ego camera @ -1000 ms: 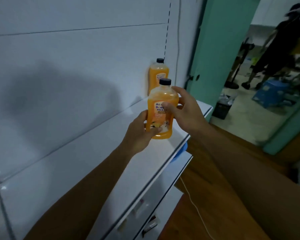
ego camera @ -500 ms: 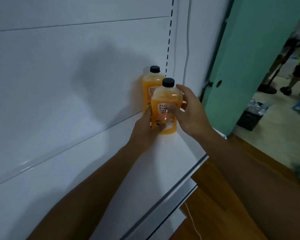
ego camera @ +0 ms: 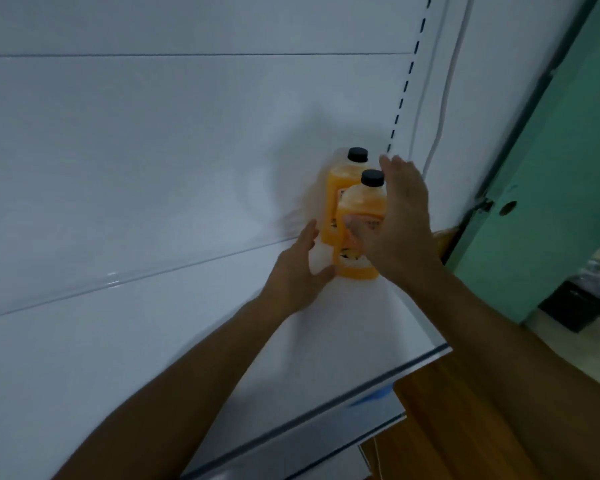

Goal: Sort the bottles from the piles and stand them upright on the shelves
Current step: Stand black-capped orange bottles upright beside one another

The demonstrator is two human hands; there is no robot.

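White back panel (ego camera: 153, 150), teal door (ego camera: 568, 168), wooden floor (ego camera: 447, 427), black bin (ego camera: 575, 303)

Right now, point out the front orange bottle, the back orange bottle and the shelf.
front orange bottle (ego camera: 360, 206), head view, on its orange shoulder below the black cap.
back orange bottle (ego camera: 334, 188), head view, on its upper left body.
shelf (ego camera: 329, 341), head view, on its bare white top.
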